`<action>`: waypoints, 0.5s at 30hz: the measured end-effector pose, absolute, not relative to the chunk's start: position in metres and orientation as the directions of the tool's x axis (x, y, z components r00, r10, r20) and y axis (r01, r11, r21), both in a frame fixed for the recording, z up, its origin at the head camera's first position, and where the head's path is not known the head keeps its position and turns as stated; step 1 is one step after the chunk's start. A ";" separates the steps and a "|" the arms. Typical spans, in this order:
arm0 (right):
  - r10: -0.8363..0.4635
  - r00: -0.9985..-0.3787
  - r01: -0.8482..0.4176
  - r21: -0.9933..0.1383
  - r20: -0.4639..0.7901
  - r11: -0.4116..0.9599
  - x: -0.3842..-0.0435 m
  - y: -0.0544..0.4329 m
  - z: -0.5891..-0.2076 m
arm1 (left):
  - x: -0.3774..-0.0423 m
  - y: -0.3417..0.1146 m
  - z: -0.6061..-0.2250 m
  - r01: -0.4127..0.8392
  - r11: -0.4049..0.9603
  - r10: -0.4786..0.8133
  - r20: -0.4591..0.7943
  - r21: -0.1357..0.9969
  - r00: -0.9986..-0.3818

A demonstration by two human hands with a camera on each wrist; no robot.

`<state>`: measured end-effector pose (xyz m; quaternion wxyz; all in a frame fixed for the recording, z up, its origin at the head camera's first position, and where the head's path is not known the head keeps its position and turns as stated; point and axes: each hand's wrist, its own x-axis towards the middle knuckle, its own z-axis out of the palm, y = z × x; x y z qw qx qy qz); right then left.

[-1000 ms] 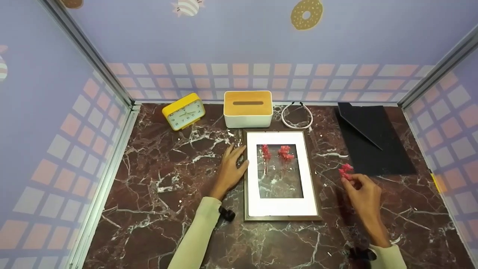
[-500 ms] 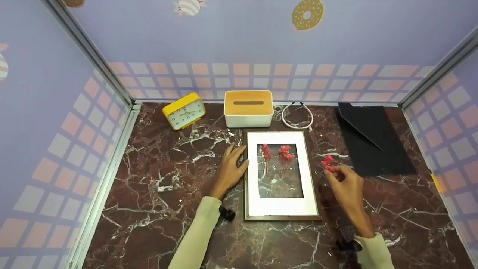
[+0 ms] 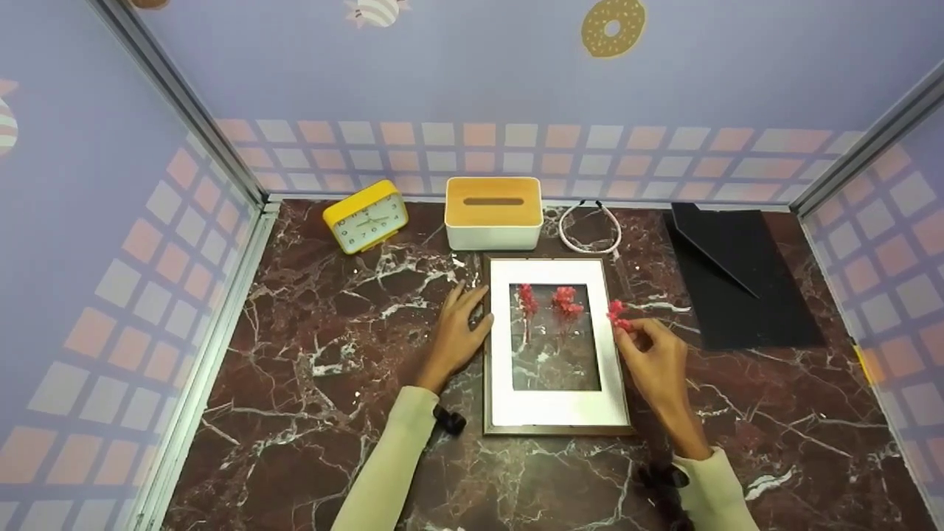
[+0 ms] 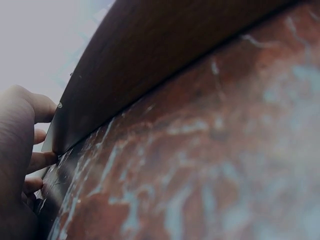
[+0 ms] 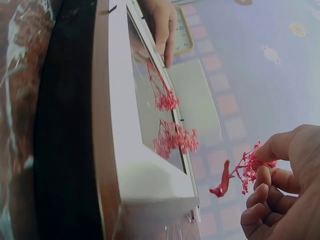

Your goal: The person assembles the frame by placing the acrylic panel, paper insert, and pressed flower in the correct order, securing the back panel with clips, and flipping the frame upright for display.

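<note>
In the head view a picture frame (image 3: 557, 411) with a white mat and a see-through middle lies flat on the table. Two sprigs of small red dried flowers, a left sprig (image 3: 528, 299) and a right sprig (image 3: 566, 301), lie in its window. My left hand (image 3: 456, 339) rests at the frame's left edge, fingers extended and touching it. Between thumb and fingertips my right hand (image 3: 656, 361) pinches a third red flower sprig (image 5: 245, 167), held over the frame's right edge; part of this sprig is hidden behind the fingers in the right wrist view.
Behind the frame stand a yellow alarm clock (image 3: 366, 217), a tissue box (image 3: 493, 236) with a wooden lid, and a pale headband (image 3: 564, 236). A black backing board (image 3: 752, 310) with a fold-out stand lies at the right. Walls enclose the table's back and sides.
My right hand has moved left with the pinched flower sprig, from beside the black board to the frame's right edge. My left hand stays at the frame's left edge.
</note>
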<state>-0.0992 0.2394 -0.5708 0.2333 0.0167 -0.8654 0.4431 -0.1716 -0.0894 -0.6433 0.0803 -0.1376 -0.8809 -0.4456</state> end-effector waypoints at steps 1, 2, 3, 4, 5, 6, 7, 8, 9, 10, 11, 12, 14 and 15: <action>0.176 -0.892 -0.237 -0.762 0.417 0.603 -0.100 0.237 -0.571 | -0.172 -0.089 -0.643 0.307 0.566 0.173 0.254 0.765 -0.952; 0.173 -0.892 -0.240 -0.763 0.417 0.600 -0.100 0.235 -0.571 | -0.171 -0.089 -0.642 0.301 0.565 0.174 0.246 0.768 -0.954; 0.169 -0.894 -0.241 -0.764 0.415 0.598 -0.100 0.233 -0.572 | -0.171 -0.089 -0.642 0.296 0.567 0.175 0.239 0.769 -0.955; 0.166 -0.896 -0.242 -0.765 0.413 0.596 -0.100 0.231 -0.572 | -0.171 -0.089 -0.642 0.294 0.569 0.175 0.236 0.768 -0.956; 0.161 -0.897 -0.244 -0.765 0.411 0.595 -0.100 0.229 -0.573 | -0.171 -0.089 -0.641 0.293 0.570 0.176 0.234 0.767 -0.956; 0.156 -0.899 -0.245 -0.766 0.409 0.595 -0.100 0.226 -0.574 | -0.171 -0.089 -0.641 0.294 0.570 0.176 0.236 0.767 -0.956; 0.150 -0.901 -0.246 -0.764 0.408 0.597 -0.101 0.224 -0.575 | -0.171 -0.089 -0.642 0.296 0.570 0.175 0.238 0.767 -0.955; 0.144 -0.902 -0.248 -0.762 0.406 0.598 -0.101 0.221 -0.576 | -0.171 -0.089 -0.641 0.297 0.572 0.174 0.241 0.764 -0.955; 0.136 -0.904 -0.251 -0.762 0.405 0.597 -0.101 0.218 -0.578 | -0.171 -0.089 -0.641 0.298 0.574 0.173 0.242 0.763 -0.955; 0.130 -0.905 -0.253 -0.760 0.404 0.598 -0.102 0.216 -0.579 | -0.171 -0.089 -0.642 0.298 0.573 0.172 0.244 0.763 -0.954; 0.123 -0.907 -0.255 -0.759 0.402 0.599 -0.102 0.213 -0.580 | -0.171 -0.089 -0.642 0.298 0.571 0.170 0.245 0.765 -0.954; 0.115 -0.910 -0.256 -0.759 0.398 0.599 -0.103 0.210 -0.582 | -0.171 -0.089 -0.642 0.297 0.571 0.169 0.245 0.765 -0.955; 0.098 -0.919 -0.255 -0.763 0.382 0.594 -0.104 0.205 -0.585 | -0.171 -0.089 -0.642 0.294 0.570 0.167 0.242 0.767 -0.956; 0.090 -0.924 -0.252 -0.767 0.373 0.591 -0.104 0.202 -0.586 | -0.171 -0.089 -0.642 0.295 0.569 0.167 0.243 0.768 -0.955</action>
